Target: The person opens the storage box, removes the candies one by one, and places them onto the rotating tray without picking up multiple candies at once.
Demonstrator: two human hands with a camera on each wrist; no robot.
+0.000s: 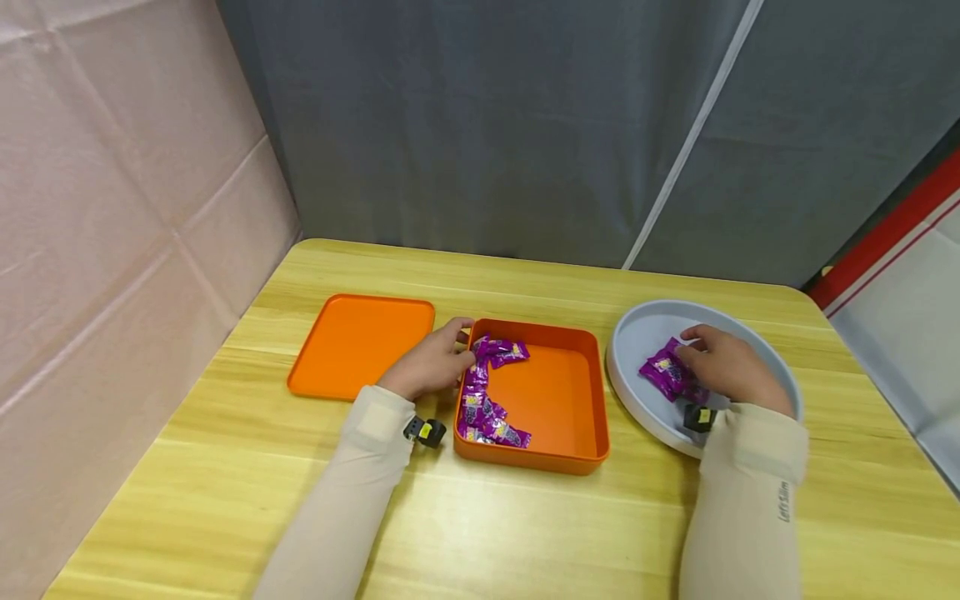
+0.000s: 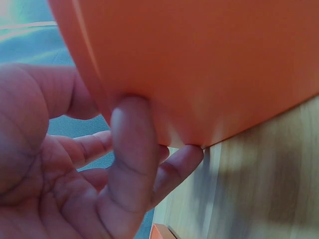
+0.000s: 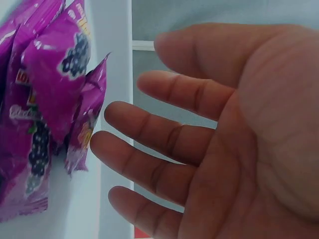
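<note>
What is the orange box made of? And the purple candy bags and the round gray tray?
The orange box looks like smooth moulded plastic, matte, with rounded corners. The purple candy bags look like thin shiny plastic film: light glints off them and they crinkle. The round gray tray seems plastic too, smooth and evenly coloured, though coated metal can't be ruled out.

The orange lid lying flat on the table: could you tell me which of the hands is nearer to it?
Left. The left hand holds the orange box's near-left wall, just right of the orange lid. The right hand is over the grey plate, far beyond the box.
</note>
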